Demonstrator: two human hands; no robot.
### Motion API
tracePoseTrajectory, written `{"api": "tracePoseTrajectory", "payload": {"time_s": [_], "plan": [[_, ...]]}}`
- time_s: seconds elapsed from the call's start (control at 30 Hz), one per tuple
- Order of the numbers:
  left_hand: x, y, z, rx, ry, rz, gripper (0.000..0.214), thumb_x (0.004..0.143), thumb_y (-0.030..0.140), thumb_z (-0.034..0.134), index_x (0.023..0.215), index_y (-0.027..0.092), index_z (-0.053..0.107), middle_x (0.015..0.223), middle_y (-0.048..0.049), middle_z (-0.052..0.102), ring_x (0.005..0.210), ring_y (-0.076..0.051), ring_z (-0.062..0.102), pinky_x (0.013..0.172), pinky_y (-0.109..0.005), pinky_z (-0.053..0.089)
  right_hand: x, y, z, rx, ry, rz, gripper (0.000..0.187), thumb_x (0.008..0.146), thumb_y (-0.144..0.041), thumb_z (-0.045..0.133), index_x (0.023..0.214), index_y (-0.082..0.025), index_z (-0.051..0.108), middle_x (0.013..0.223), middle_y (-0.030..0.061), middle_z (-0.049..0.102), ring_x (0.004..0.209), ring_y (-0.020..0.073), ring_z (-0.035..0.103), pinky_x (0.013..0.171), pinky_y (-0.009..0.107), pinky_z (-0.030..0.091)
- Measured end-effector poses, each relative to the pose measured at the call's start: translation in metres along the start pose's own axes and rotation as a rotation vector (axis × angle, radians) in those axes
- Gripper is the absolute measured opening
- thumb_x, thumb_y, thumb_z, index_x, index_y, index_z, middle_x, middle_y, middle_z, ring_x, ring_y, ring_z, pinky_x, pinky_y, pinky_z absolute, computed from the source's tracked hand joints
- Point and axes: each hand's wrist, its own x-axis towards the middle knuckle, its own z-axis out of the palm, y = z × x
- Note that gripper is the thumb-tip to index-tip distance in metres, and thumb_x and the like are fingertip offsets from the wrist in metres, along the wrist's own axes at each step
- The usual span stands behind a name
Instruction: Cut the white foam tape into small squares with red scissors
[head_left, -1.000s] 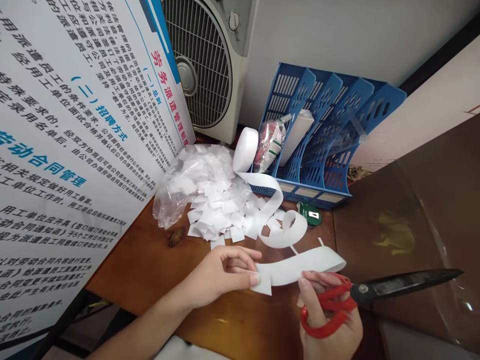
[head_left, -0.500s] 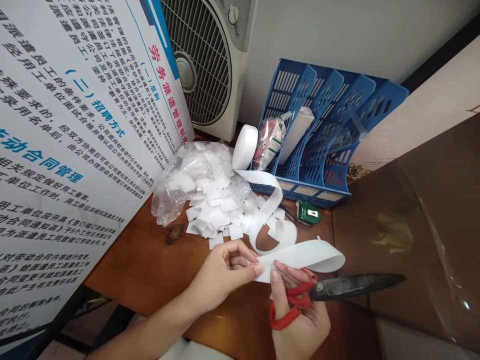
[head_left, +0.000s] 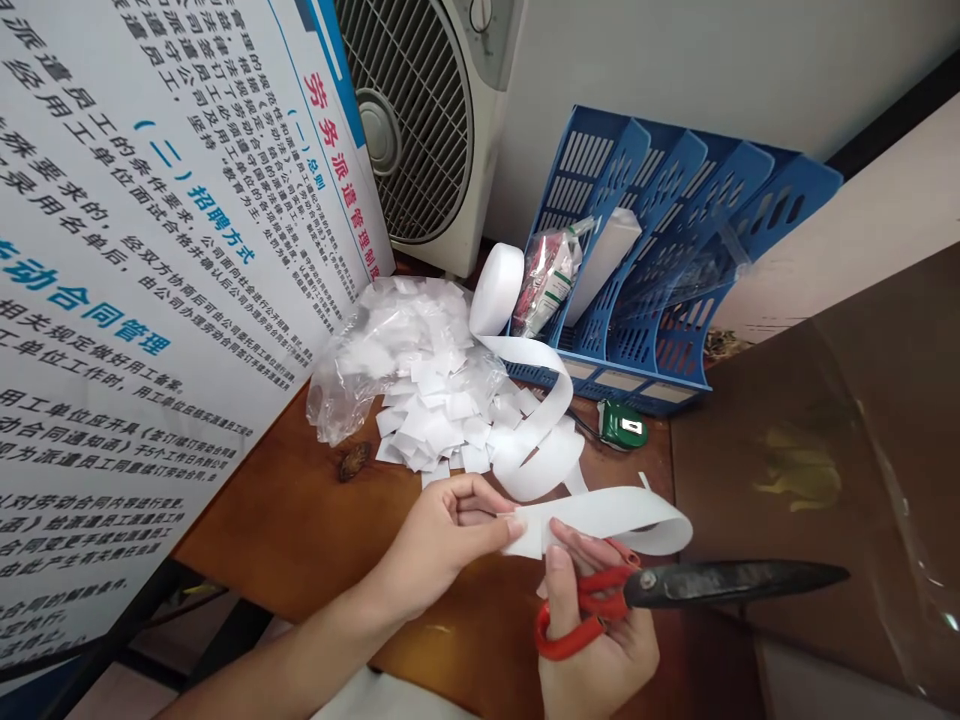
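Observation:
A white ribbon (head_left: 622, 512) runs in loops from a white roll (head_left: 498, 290) at the back down to my hands. My left hand (head_left: 457, 525) pinches the ribbon's end between thumb and fingers. Red-handled scissors (head_left: 739, 583) rest in my right hand (head_left: 596, 620), its fingers through the handles; the dark blades are closed and point right. The same hand's thumb and index finger are close against the ribbon, just right of the left thumb. Behind the hands lies a heap of cut white pieces (head_left: 442, 420), spilling from a clear plastic bag (head_left: 337, 385).
A blue file rack (head_left: 637, 370) stands at the back right, holding a plastic packet (head_left: 551, 280). In front of it sits a green tape measure (head_left: 622, 425). A fan (head_left: 420, 120) and a printed board (head_left: 172, 250) border the wooden table (head_left: 277, 520); a brown box (head_left: 810, 450) is on the right.
The view has shifted slightly. Both hands keep nearly the same hold on the ribbon; the scissor blades have swung a little downward, and the ribbon's loose loop behind the hands has changed shape.

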Motion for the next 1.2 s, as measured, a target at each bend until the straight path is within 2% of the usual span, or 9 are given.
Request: {"api": "tracePoseTrajectory", "payload": {"time_s": [0.1, 0.2, 0.3, 0.4, 0.5, 0.63, 0.87, 1.03, 1.2], "plan": [[0.000, -0.002, 0.003, -0.021, 0.036, 0.017, 0.035, 0.069, 0.025, 0.096, 0.092, 0.016, 0.072, 0.078, 0.0009, 0.074, 0.070, -0.009, 0.067, 0.070, -0.017, 0.054, -0.001, 0.000, 0.002, -0.001, 0.014, 0.013, 0.032, 0.077, -0.032, 0.087, 0.101, -0.021, 0.070, 0.092, 0.0072, 0.081, 0.071, 0.0274, 0.077, 0.064, 0.040, 0.061], [-0.001, -0.003, 0.006, -0.029, 0.033, -0.015, 0.041, 0.073, 0.031, 0.094, 0.106, 0.016, 0.076, 0.081, -0.0009, 0.075, 0.074, -0.012, 0.069, 0.073, -0.021, 0.058, -0.001, -0.004, 0.005, -0.010, 0.036, 0.030, 0.031, 0.079, -0.031, 0.086, 0.102, -0.018, 0.070, 0.093, 0.0088, 0.081, 0.073, 0.0260, 0.077, 0.063, 0.038, 0.061], [-0.002, -0.004, 0.008, -0.010, 0.023, -0.058, 0.037, 0.073, 0.035, 0.093, 0.097, 0.011, 0.081, 0.082, -0.0066, 0.077, 0.075, -0.014, 0.070, 0.068, -0.022, 0.060, 0.001, -0.008, 0.006, -0.016, 0.042, 0.047, 0.029, 0.079, -0.032, 0.086, 0.099, -0.016, 0.071, 0.091, 0.0092, 0.080, 0.072, 0.0240, 0.076, 0.063, 0.035, 0.060], [-0.002, -0.004, 0.007, 0.015, 0.033, -0.055, 0.035, 0.069, 0.033, 0.096, 0.093, 0.011, 0.083, 0.081, -0.0079, 0.079, 0.076, -0.016, 0.071, 0.069, -0.021, 0.060, 0.002, -0.011, 0.005, -0.018, 0.031, 0.069, 0.025, 0.080, -0.031, 0.085, 0.097, -0.017, 0.073, 0.090, 0.0086, 0.080, 0.071, 0.0225, 0.076, 0.065, 0.034, 0.061], [-0.001, -0.004, 0.005, 0.045, 0.042, -0.034, 0.037, 0.066, 0.030, 0.097, 0.096, 0.012, 0.084, 0.082, -0.0079, 0.081, 0.074, -0.016, 0.071, 0.071, -0.023, 0.060, 0.001, -0.008, 0.003, -0.018, 0.015, 0.062, 0.023, 0.080, -0.031, 0.085, 0.096, -0.018, 0.074, 0.091, 0.0084, 0.081, 0.078, 0.0233, 0.075, 0.079, 0.039, 0.061], [-0.001, -0.006, 0.004, 0.086, 0.040, -0.006, 0.035, 0.069, 0.031, 0.095, 0.098, 0.013, 0.085, 0.086, -0.0087, 0.082, 0.077, -0.019, 0.073, 0.075, -0.026, 0.060, -0.003, -0.001, 0.003, -0.004, -0.012, 0.008, 0.024, 0.078, -0.025, 0.086, 0.098, -0.019, 0.077, 0.093, 0.0069, 0.081, 0.087, 0.0230, 0.074, 0.096, 0.043, 0.055], [-0.001, -0.005, 0.003, 0.142, 0.023, 0.014, 0.035, 0.072, 0.030, 0.093, 0.102, 0.014, 0.085, 0.086, -0.0086, 0.083, 0.080, -0.022, 0.075, 0.077, -0.029, 0.060, -0.005, -0.001, 0.006, 0.041, -0.023, -0.010, 0.022, 0.080, -0.019, 0.085, 0.100, -0.021, 0.076, 0.094, 0.0009, 0.081, 0.086, 0.0153, 0.075, 0.092, 0.026, 0.057], [-0.001, 0.000, 0.002, 0.163, -0.011, -0.003, 0.037, 0.073, 0.033, 0.092, 0.103, 0.013, 0.085, 0.099, -0.0132, 0.084, 0.092, -0.029, 0.077, 0.089, -0.038, 0.060, -0.006, 0.001, 0.005, 0.056, -0.049, -0.003, 0.022, 0.082, -0.018, 0.083, 0.103, -0.022, 0.076, 0.098, 0.0007, 0.081, 0.088, 0.0147, 0.076, 0.089, 0.024, 0.059], [0.000, -0.001, 0.001, 0.207, -0.027, -0.011, 0.034, 0.075, 0.033, 0.090, 0.102, 0.012, 0.085, 0.094, -0.0126, 0.084, 0.082, -0.024, 0.076, 0.079, -0.031, 0.061, -0.006, 0.001, 0.002, 0.044, -0.101, 0.021, 0.025, 0.083, -0.016, 0.083, 0.105, -0.022, 0.075, 0.101, 0.0009, 0.081, 0.090, 0.0136, 0.077, 0.091, 0.021, 0.058]]}}
